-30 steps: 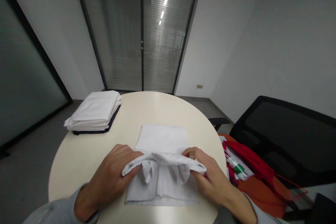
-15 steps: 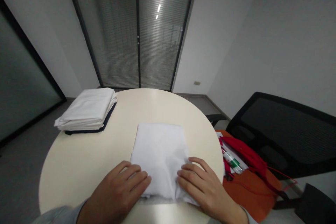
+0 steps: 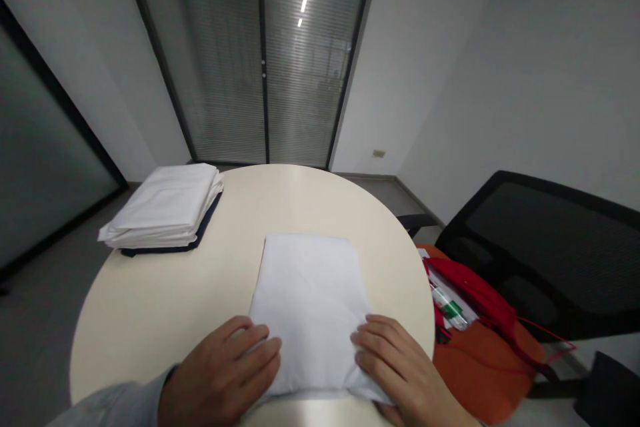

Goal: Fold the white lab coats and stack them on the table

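A folded white cloth (image 3: pixel 310 293) lies flat on the round cream table (image 3: pixel 165 293), near its front edge. My left hand (image 3: pixel 223 373) rests on the cloth's near left corner, fingers stretched flat and pressing down. My right hand (image 3: pixel 400 370) lies on the near right corner, its fingers also flat on the fabric. Neither hand grips anything. Grey sleeves cover both wrists.
A stack of folded white cloths (image 3: pixel 165 207) sits on a dark cloth at the table's far left. To the right stands a black mesh chair (image 3: pixel 540 247); red and orange bags (image 3: pixel 480 320) with papers lie beside it. Glass doors with blinds are behind the table.
One second ago both hands pinched the cloth's near edge and lifted it. They have folded it over, and now both lie flat on the smoothed cloth.
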